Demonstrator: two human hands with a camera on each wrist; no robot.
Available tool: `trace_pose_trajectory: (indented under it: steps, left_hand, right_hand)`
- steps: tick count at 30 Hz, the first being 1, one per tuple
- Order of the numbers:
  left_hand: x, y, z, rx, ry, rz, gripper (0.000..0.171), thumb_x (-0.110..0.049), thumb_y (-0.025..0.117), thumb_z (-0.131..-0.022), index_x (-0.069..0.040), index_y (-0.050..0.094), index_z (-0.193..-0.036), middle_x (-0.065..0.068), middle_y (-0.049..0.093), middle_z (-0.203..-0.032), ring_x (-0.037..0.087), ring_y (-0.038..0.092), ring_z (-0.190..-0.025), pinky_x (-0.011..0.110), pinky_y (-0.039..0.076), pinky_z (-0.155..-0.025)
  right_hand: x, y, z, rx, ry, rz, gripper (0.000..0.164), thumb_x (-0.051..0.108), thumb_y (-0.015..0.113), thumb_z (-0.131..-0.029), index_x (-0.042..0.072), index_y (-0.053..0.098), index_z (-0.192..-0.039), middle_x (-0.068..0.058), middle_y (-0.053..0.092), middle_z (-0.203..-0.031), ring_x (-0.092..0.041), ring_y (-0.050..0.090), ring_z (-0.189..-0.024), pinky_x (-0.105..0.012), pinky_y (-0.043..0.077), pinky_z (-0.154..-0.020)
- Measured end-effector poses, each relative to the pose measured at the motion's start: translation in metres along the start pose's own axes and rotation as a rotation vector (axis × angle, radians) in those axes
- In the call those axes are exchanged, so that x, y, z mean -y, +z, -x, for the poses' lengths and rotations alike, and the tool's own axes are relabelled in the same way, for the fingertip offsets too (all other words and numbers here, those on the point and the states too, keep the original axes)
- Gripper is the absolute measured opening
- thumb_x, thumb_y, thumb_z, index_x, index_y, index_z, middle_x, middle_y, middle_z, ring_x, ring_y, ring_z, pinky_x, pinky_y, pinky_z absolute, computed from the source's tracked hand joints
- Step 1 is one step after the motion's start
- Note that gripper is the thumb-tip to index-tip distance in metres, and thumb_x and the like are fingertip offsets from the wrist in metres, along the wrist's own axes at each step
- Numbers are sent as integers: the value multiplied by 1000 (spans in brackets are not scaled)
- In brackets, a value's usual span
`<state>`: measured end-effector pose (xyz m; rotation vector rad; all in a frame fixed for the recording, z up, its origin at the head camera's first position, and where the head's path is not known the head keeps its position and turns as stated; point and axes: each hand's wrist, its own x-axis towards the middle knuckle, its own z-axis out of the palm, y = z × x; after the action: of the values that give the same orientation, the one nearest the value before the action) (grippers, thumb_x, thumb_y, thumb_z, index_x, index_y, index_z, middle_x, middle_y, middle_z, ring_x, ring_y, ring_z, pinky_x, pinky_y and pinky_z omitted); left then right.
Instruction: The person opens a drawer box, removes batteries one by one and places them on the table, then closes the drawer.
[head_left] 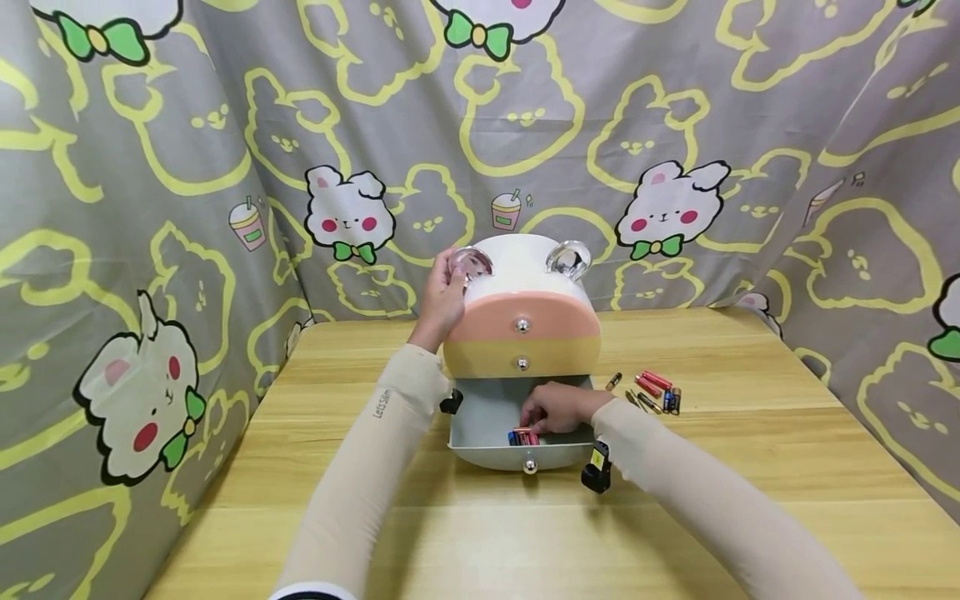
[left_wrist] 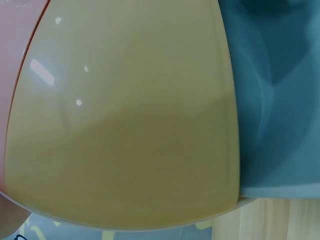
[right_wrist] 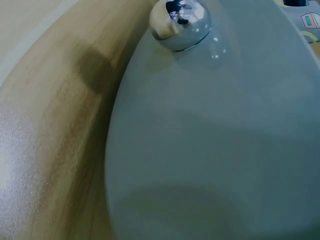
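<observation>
A small rounded drawer cabinet point(head_left: 521, 317) with a white top, silver ears and pink and yellow drawer fronts stands on the table. Its lowest, grey drawer point(head_left: 480, 425) is pulled out. My left hand point(head_left: 445, 292) grips the silver ear point(head_left: 474, 265) on the cabinet's left side. Inside the grey drawer, my right hand point(head_left: 558, 408) has its fingertips curled down at a red battery, partly hidden by the fingers. Batteries point(head_left: 523, 438), red and blue, lie together against the drawer's front wall. The right wrist view has the drawer front with its silver knob point(right_wrist: 181, 25); the hand is outside it.
More batteries lie loose on the wooden table point(head_left: 750, 467) right of the cabinet: red ones point(head_left: 654, 381), blue and black ones point(head_left: 671, 402), and gold and black ones point(head_left: 643, 402). A patterned curtain point(head_left: 427, 125) hangs behind and along both sides.
</observation>
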<state>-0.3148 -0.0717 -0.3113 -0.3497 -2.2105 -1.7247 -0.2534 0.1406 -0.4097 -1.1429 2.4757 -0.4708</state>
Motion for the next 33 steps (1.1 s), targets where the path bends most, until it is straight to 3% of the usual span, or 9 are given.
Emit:
trace_pose_trajectory:
  steps: [7, 11, 16, 21, 27, 33]
  left_hand:
    - [3, 0, 0, 5, 34, 31, 38, -19, 37, -106, -8, 42, -141, 11, 49, -139, 17, 44, -127, 29, 31, -107]
    - [3, -1, 0, 15, 27, 26, 39, -21, 37, -106, -8, 40, -143, 10, 47, -142, 15, 41, -130, 28, 30, -108]
    - [3, -1, 0, 18, 26, 13, 39, -22, 37, -106, -9, 40, -142, 10, 47, -142, 15, 40, -131, 29, 28, -109]
    - [1, 1, 1, 15, 27, -4, 38, -22, 37, -106, -9, 40, -142, 11, 46, -142, 17, 40, -131, 31, 27, -109]
    - [1, 3, 1, 14, 16, -5, 39, -23, 37, -106, -10, 40, -143, 11, 45, -143, 18, 39, -132, 31, 27, -110]
    - [3, 2, 1, 6, 14, 1, 39, -22, 37, -106, -10, 40, -142, 11, 47, -142, 19, 41, -130, 32, 28, -109]
  right_hand:
    - [2, 5, -1, -15, 20, 38, 14, 4, 73, -81, 15, 69, -89, 7, 59, -74, -8, 52, -69, -27, 46, -67]
    - [1, 8, -3, -47, 41, 81, 11, 6, 68, -86, 15, 65, -82, 9, 56, -72, -8, 52, -67, -28, 46, -65]
    - [2, 8, -2, -72, 88, 54, 12, 9, 63, -93, 15, 63, -83, 9, 55, -72, -9, 50, -66, -28, 45, -64]
    - [5, 3, 3, -109, 82, -28, 8, 5, 58, -95, 9, 65, -95, 4, 59, -79, -12, 54, -72, -32, 49, -68]
    - [7, -3, 14, -152, -28, -42, 35, -5, 49, -94, 2, 58, -127, -8, 62, -116, -19, 58, -104, -40, 47, -93]
    - [13, -10, 23, -182, -55, -72, 34, -4, 50, -94, 5, 57, -126, -9, 63, -106, -14, 55, -86, -33, 49, -78]
